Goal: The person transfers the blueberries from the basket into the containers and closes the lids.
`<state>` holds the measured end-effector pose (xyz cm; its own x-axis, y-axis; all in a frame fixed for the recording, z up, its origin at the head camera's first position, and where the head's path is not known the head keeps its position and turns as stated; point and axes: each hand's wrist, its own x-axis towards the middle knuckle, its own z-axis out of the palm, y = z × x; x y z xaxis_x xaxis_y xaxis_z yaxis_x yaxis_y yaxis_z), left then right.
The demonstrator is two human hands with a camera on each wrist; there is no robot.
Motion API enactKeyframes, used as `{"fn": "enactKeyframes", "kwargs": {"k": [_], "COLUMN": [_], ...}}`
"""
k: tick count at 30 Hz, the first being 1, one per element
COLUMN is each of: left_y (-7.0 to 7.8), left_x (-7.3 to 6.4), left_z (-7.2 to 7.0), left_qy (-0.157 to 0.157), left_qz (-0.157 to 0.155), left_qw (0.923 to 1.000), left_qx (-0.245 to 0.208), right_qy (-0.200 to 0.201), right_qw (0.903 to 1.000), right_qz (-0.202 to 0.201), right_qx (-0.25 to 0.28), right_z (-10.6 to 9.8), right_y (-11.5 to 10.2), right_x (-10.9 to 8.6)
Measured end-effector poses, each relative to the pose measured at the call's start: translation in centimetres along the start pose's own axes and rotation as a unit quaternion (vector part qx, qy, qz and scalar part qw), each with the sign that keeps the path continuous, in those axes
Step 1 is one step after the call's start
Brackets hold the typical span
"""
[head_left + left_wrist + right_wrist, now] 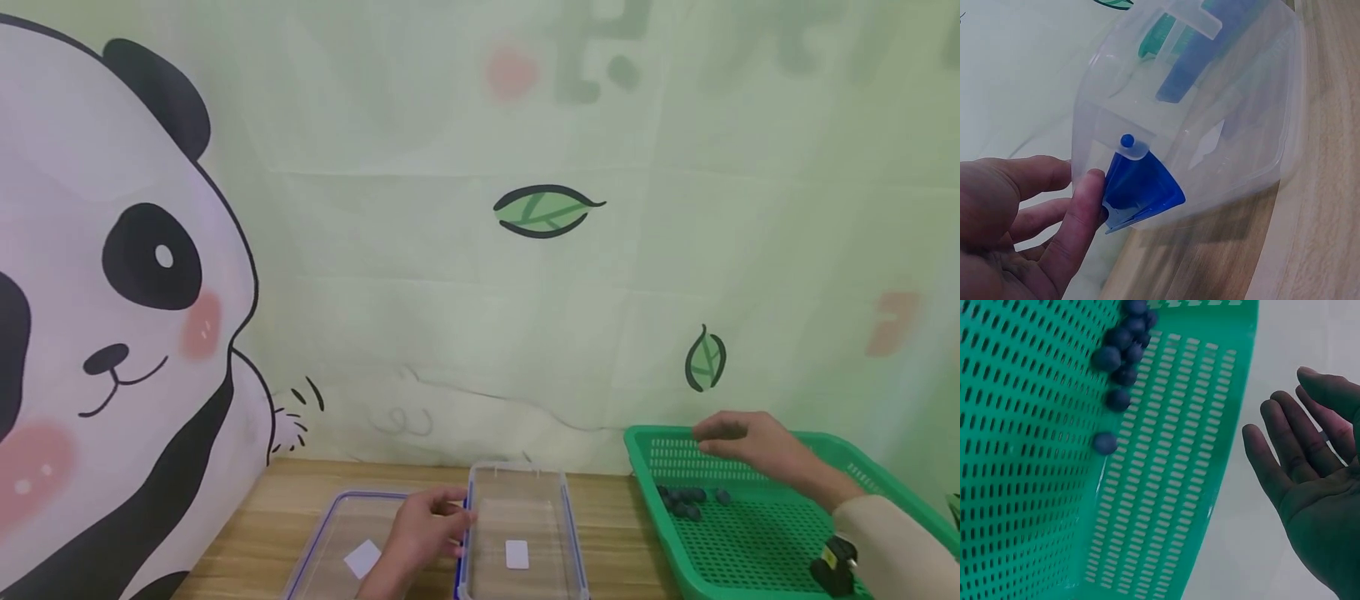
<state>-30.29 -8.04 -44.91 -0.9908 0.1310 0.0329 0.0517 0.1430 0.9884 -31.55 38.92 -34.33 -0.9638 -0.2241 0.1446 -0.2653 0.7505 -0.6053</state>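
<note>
My left hand (423, 533) is at the left side of a clear plastic food container (525, 508), its fingers at the wall beside a blue clip. In the left wrist view, one finger (1082, 209) touches the flared blue clip (1141, 190). My right hand (757, 450) hovers over the far side of a green perforated basket (675, 542) with nothing in it. The right wrist view has this hand's fingers (1285, 434) loosely extended outside the basket rim. Several blueberries (1119, 400) lie in the basket, gathered along one wall.
Left of the container lies a clear lid (337, 533) with a blue edge and a white label (363, 558). All of this stands on a wooden table (615, 533) against a backdrop (420, 250) printed with a panda and leaves.
</note>
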Motion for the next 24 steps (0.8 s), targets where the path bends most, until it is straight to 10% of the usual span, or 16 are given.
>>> {"fn": "enactKeyframes", "kwargs": {"k": [24], "left_y": [0.3], "left_x": [0.0], "left_z": [0.0], "left_qy": [0.005], "left_qz": [-0.008], "left_qw": [0.9998], "left_qx": [0.016], "right_qy": [-0.039], "right_qw": [0.9976], "right_qz": [0.057], "right_qx": [0.002], "right_z": [1.0], "right_y": [6.5], "right_x": [1.0]}}
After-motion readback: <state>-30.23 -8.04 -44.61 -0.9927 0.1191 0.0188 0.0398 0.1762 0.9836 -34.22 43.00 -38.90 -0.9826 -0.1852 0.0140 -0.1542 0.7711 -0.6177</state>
